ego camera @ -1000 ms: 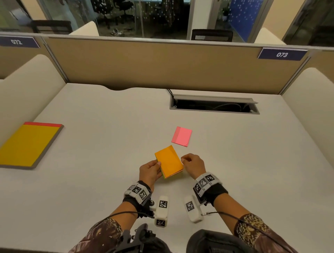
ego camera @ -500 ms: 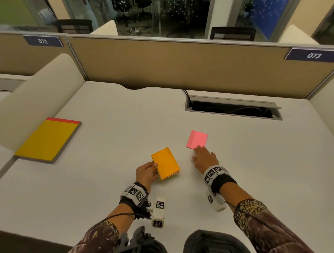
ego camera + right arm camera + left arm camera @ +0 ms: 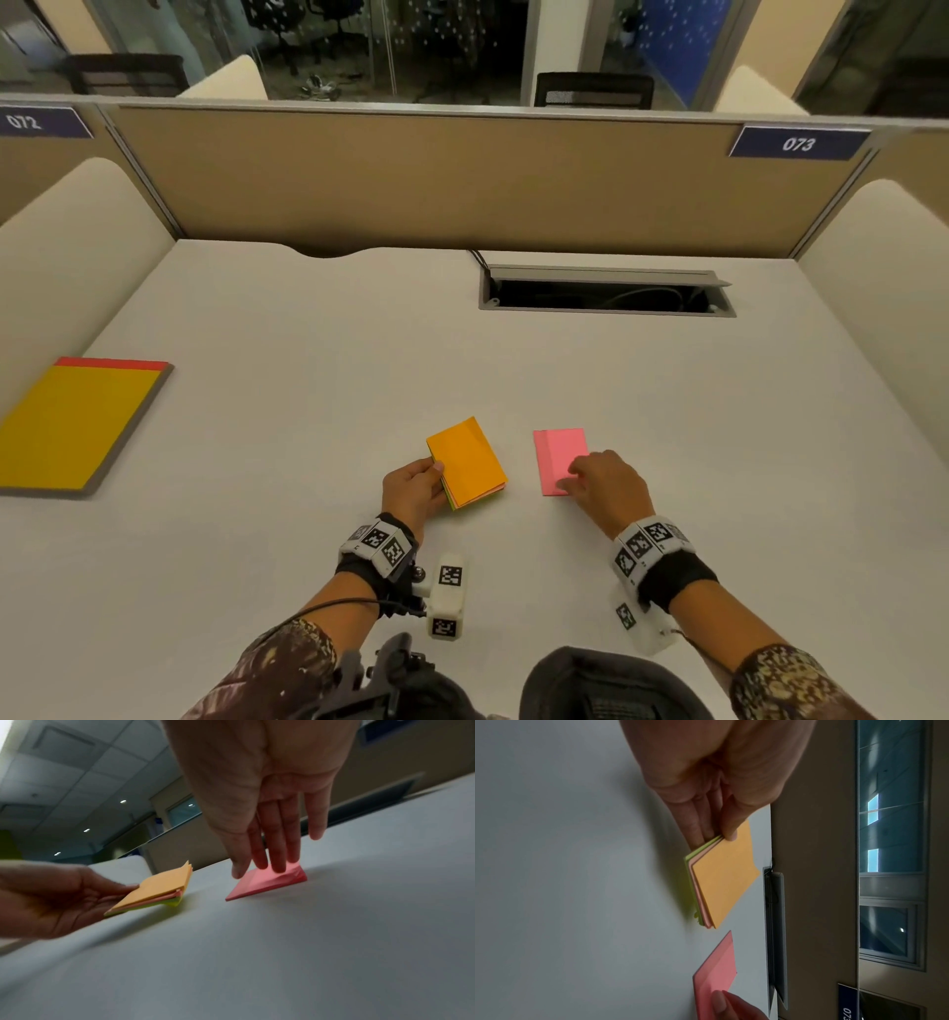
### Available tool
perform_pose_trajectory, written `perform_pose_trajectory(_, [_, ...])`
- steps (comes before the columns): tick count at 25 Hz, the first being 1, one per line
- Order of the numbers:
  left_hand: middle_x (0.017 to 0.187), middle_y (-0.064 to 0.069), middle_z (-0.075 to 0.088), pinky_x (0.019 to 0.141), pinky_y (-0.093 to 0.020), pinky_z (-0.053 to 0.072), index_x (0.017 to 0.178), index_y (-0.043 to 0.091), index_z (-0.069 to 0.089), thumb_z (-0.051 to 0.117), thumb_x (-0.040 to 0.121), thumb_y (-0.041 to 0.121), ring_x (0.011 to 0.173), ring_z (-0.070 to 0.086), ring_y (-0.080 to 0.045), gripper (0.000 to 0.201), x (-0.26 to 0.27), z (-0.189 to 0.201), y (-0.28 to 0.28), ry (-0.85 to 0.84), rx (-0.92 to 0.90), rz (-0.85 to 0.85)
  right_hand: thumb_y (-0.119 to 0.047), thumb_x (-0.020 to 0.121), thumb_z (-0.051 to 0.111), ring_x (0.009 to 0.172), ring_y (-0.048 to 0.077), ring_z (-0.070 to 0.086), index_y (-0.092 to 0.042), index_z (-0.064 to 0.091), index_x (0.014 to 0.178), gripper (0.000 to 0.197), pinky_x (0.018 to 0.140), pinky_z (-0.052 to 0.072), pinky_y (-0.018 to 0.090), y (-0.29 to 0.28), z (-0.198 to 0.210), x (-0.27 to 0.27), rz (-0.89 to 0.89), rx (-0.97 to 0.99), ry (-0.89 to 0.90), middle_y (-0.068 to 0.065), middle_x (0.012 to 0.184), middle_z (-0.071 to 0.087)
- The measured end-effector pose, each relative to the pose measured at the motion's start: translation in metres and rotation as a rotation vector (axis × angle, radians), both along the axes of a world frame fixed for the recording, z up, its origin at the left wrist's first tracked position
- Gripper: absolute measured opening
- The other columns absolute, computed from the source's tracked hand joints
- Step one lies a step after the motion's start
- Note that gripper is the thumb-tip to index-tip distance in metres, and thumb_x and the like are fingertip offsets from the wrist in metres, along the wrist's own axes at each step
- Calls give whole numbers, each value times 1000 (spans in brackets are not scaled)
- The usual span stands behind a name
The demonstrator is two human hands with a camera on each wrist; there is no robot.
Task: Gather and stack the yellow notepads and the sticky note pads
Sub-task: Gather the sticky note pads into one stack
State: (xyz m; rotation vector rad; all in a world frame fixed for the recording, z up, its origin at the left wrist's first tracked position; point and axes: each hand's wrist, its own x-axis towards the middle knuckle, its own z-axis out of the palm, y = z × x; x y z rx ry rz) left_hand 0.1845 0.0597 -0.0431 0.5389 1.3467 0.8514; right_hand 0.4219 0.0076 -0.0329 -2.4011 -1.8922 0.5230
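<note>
A stack of sticky note pads (image 3: pixel 467 462), orange on top with pink and green beneath, lies on the white desk (image 3: pixel 308 334) in front of me. My left hand (image 3: pixel 436 473) pinches its near left corner, thumb on top (image 3: pixel 730 835). To its right lies a single pink sticky pad (image 3: pixel 557 452). My right hand (image 3: pixel 575 475) rests on it with straight fingers (image 3: pixel 279 866) pressing its top and the thumb at its near edge. A large yellow notepad (image 3: pixel 77 426) with a red top strip lies at the far left of the desk.
An open cable hatch (image 3: pixel 606 295) is cut into the desk at the back right. A tan partition (image 3: pixel 462 180) closes the far side, and cream side panels (image 3: pixel 61 246) flank the desk on both sides.
My right hand left the orange stack, reached out to the pink pad and now presses on it. The pink pad has slid nearer, level with the stack. My left hand keeps its pinch.
</note>
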Motion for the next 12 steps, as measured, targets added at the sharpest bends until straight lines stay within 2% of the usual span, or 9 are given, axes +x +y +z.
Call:
perform_pose_trajectory(2, [129,-27,56,86,-40,51,129,-7,47,50,91,2,101,59,-30,39,1,0,-2,-4,1,-5,-48,84,56,115,26,48,-12,55,118,49,86,48,38,0,-2,6,-177,15,48,9,117,54])
perform_pose_trajectory(5, [128,-27,56,91,-42,49,129,-7,48,50,91,2,102,59,-31,39,1,0,-5,10,-3,-17,-63,72,62,117,30,44,-8,48,120,74,88,47,42,6,-6,2,-394,-51,69,12,121,49])
perform_pose_trajectory(8, [127,-28,57,91,-42,49,128,-7,48,51,91,2,102,60,-32,38,-1,-1,-8,18,-7,-16,-68,68,61,118,30,45,-8,46,120,80,90,45,43,13,-10,-10,-426,-100,45,11,123,49])
perform_pose_trajectory(12, [128,-29,56,91,-42,49,129,-8,46,50,91,2,102,60,-32,40,-2,-5,-14,27,-7,-25,-58,65,72,122,30,43,-9,42,122,81,96,43,43,23,-10,-18,-471,-146,80,12,127,49])
